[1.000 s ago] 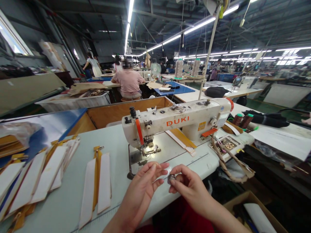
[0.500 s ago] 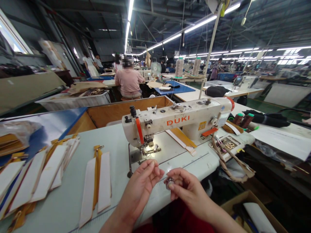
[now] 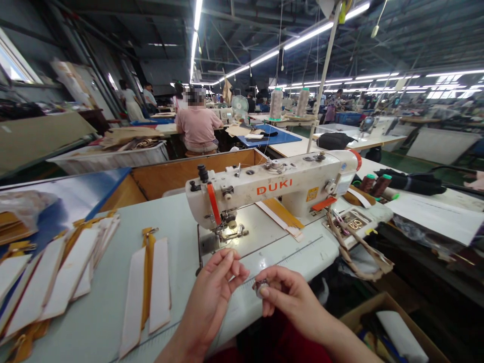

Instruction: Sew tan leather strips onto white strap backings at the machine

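Between the thumb and fingers of my right hand (image 3: pixel 285 292) is a small round metal bobbin case (image 3: pixel 260 288), held over the table's front edge. My left hand (image 3: pixel 221 277) is raised just left of it, thumb and forefinger pinched together; whatever is between them is too fine to make out. Both hands are in front of the sewing machine (image 3: pixel 242 189), near its lit needle area (image 3: pixel 230 232), and do not touch it. To the left lies a white-and-mustard strap piece with a zipper (image 3: pixel 149 282).
More white-and-mustard pieces (image 3: pixel 71 262) are piled at the far left. A mustard strip (image 3: pixel 282 214) lies under the machine arm. On the right are a small parts tray (image 3: pixel 353 222), brown thread spools (image 3: pixel 380 186) and a cardboard box (image 3: pixel 378 307). A person in pink (image 3: pixel 198 126) sits ahead.
The view has shifted slightly, so the scene sits a little further left. My right hand has dropped slightly apart from my left hand, still holding the bobbin case. The pinch of my left hand persists.
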Available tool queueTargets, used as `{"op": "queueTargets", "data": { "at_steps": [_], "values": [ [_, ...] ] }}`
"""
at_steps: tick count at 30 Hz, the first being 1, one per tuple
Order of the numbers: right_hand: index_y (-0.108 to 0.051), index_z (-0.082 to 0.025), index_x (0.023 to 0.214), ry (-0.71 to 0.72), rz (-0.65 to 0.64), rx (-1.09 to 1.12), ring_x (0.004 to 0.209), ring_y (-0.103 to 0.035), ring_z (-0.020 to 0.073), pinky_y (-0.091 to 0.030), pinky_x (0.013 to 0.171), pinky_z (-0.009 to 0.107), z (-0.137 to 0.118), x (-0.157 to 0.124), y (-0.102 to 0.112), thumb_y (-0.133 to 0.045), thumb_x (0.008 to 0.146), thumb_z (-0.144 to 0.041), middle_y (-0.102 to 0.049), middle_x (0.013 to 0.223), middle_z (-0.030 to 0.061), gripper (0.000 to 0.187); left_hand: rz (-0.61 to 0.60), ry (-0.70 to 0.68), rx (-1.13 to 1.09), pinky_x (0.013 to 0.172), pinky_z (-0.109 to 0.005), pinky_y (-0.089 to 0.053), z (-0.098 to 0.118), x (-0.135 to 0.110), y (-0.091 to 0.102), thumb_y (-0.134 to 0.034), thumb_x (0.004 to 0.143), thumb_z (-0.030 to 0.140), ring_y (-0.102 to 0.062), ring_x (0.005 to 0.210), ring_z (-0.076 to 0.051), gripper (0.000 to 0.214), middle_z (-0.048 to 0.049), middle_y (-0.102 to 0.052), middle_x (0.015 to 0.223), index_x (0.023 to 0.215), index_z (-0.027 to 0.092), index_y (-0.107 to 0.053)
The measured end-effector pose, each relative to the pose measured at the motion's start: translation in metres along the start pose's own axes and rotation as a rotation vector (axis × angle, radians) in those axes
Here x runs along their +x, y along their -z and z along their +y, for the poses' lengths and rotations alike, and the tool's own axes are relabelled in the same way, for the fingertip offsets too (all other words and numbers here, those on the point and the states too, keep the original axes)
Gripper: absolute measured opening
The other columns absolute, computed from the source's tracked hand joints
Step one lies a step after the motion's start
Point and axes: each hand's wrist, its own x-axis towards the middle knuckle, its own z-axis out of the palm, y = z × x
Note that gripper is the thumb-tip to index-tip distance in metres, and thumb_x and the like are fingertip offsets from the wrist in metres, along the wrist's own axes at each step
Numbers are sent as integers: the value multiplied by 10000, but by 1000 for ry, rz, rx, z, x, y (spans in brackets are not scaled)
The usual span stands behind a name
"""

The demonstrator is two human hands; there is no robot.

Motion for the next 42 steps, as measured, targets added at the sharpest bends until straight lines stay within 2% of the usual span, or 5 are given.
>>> {"op": "queueTargets", "data": {
  "at_steps": [6,14,25,35,42],
  "values": [
    [-634,-141,924,-6,-21,84,486,-573,75,-450,518,187,2,-1,-2,-753,757,-423,-633,565,-23,349,12,-3,10,604,-225,-487,3,-6,1,-853,554,389,-442,501,-68,374,87,-446,487,680,169,-578],
    [-630,-151,860,-62,34,265,480,-592,75,-442,498,186,3,4,-6,-802,691,-434,-680,694,1,372,-110,-177,301,590,-235,-432,-22,-19,11,-650,787,501,-379,468,-89,327,79,-349,436,711,184,-620],
    [-647,-153,859,-94,61,522,465,-580,43,-414,467,135,2,8,-1,-809,719,-318,-700,762,17,270,-43,-248,303,563,-230,-421,-18,-16,19,-649,800,477,-317,456,-79,297,85,-328,462,736,188,-627],
    [-624,-135,816,-129,35,509,440,-555,37,-396,432,132,0,9,4,-819,702,-317,-640,696,-16,290,69,-235,452,547,-240,-392,-7,-8,33,-648,757,522,-368,468,-97,340,87,-363,463,793,185,-631],
    [-596,-149,814,-169,-2,341,431,-559,51,-415,439,143,-5,9,0,-810,702,-334,-611,625,-41,305,-202,-97,784,490,-233,-327,-27,-10,31,-642,706,525,-399,483,-107,393,55,-496,559,902,184,-644]
  ]
}}
